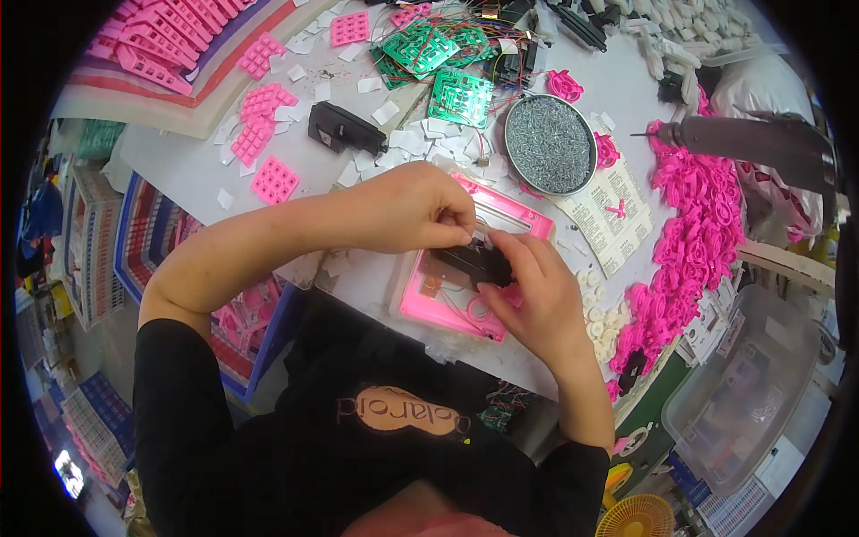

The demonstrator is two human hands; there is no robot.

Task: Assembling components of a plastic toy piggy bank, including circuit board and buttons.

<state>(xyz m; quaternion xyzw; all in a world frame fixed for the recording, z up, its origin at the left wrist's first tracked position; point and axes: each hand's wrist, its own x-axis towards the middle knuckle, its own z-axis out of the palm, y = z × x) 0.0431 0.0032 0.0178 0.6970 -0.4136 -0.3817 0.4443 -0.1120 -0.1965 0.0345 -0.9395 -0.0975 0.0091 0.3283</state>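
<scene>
My left hand [407,210] and right hand [528,291] both pinched the small black part [474,262], fingers closed on it; it lay between them over the pink casing [465,295], its long axis running hand to hand, equally near

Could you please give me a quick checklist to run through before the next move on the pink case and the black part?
1. Both hands on the black part: ok, left hand and right hand pinch it.
2. Pink case flat on the table: ok.
3. Part fully seated: cannot tell, fingers cover it.
4. Screw tin within reach: ok.
5. Hanging screwdriver clear of the hands: ok.
</scene>
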